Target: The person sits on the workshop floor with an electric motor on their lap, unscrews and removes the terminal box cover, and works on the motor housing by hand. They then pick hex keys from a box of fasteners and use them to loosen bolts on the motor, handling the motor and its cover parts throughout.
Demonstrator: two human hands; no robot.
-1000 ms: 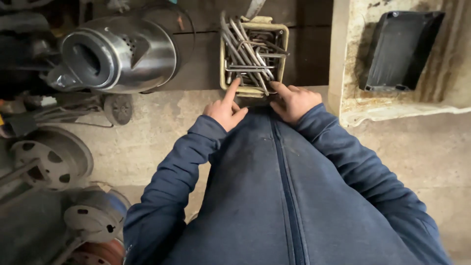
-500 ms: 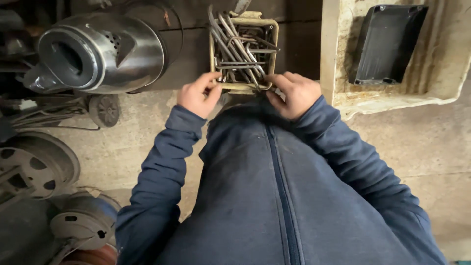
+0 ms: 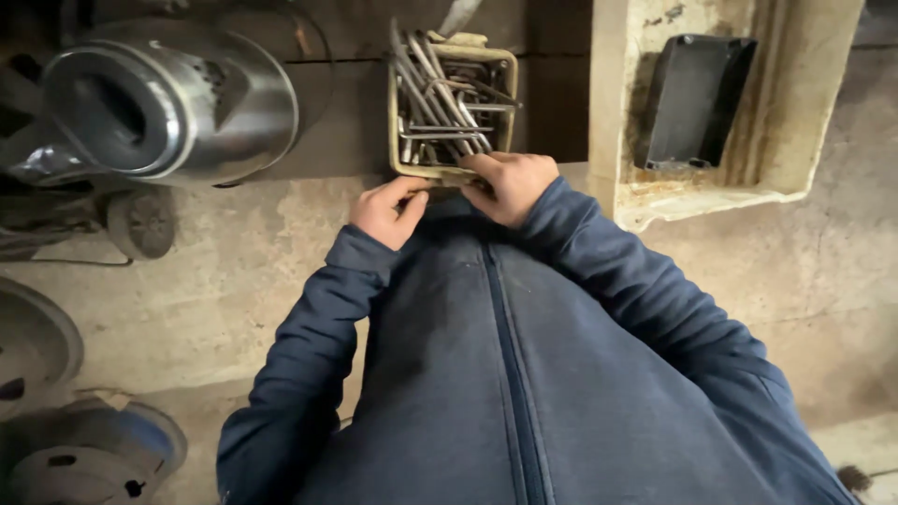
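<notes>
One small yellowish crate [image 3: 453,168] of long metal rods [image 3: 440,103], too tangled to count, sat on the floor directly ahead of the person. Both hands gripped the crate's near rim: left hand [image 3: 386,210] curled at its left corner, right hand [image 3: 510,185] fingers folded over the edge. Left of crate: one polished steel housing [image 3: 168,103]. Right of crate: one cream tray [image 3: 748,159] holding one black box [image 3: 697,101].

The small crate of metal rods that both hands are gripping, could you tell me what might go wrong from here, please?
1. The metal rods stick out past the far rim of the tan crate, so a tilt could spill them.
2. The left hand and right hand hold only the near rim, so the far end may dip.
3. The right hand's fingers curl in among the rod ends and could get pinched.
</notes>
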